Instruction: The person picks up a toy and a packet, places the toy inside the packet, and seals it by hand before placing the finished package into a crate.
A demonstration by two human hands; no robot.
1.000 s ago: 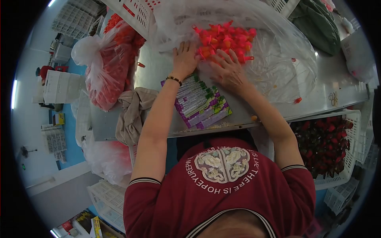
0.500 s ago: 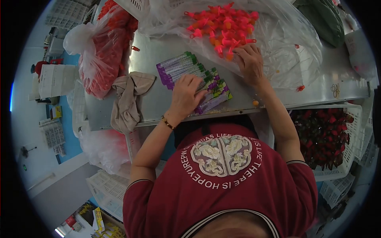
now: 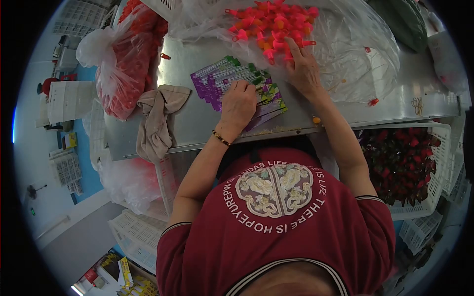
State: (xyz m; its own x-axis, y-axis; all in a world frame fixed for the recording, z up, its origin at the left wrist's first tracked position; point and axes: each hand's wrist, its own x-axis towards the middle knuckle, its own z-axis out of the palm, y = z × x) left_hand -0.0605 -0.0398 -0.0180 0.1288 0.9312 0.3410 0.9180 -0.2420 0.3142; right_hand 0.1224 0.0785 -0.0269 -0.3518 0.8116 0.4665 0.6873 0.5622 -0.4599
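Note:
A fan of flat purple and green printed packets (image 3: pixel 210 81) lies on the metal table. My left hand (image 3: pixel 238 106), with a beaded bracelet at the wrist, rests on them, its fingers curled together over the packets; the fingertips are partly hidden. At the near edge of a pile of small bright pink and orange plastic pieces (image 3: pixel 279 24), my right hand (image 3: pixel 304 73) reaches forward, index finger stretched out and touching or just beside a piece. The pile sits on a clear plastic sheet (image 3: pixel 355 64).
A grey-brown cloth (image 3: pixel 159 116) hangs over the table's near left edge. Behind it stands a clear bag of red pieces (image 3: pixel 126 74). A white crate (image 3: pixel 419 209) of dark red items is at the right. One orange piece (image 3: pixel 316 120) lies near the front edge.
My left hand has drawn its fingers in over the packets. My right hand has shifted slightly forward and left, its index finger straightening towards the pink pieces. The view has shifted slightly.

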